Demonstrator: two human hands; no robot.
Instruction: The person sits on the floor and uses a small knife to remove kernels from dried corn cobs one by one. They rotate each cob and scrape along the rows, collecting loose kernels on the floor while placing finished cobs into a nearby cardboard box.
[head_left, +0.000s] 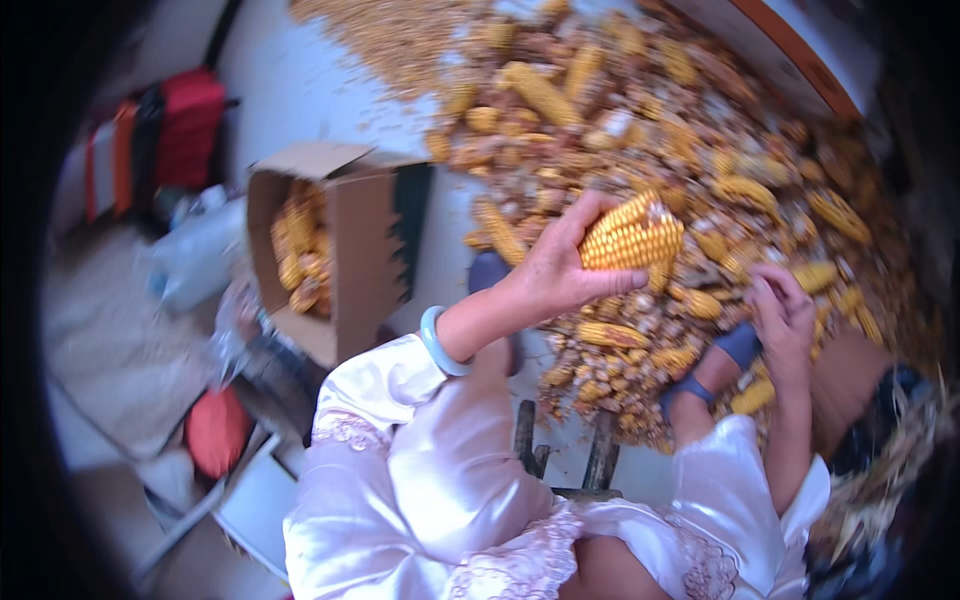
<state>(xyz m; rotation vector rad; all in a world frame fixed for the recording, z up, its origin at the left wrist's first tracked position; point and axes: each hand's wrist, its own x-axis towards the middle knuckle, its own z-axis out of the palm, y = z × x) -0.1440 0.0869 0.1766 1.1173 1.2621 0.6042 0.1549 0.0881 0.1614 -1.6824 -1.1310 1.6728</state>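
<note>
My left hand grips a yellow ear of corn in front of me, its thumb lying along the near side. Kernels cover most of the visible ear, and its right end looks broken and pale. To the right, apart from that ear, my right hand is raised with curled fingers, and whether anything is between them is hidden. Below both hands spreads a heap of corn ears and cobs, some with kernels and some stripped. A separate ear with reddish kernels rests on the heap below my left hand.
A cardboard box holding yellow ears stands at the left. Loose kernels cover the floor at the top. My sandalled foot is beside the heap, near wooden stool legs. Dry husks lie at lower right.
</note>
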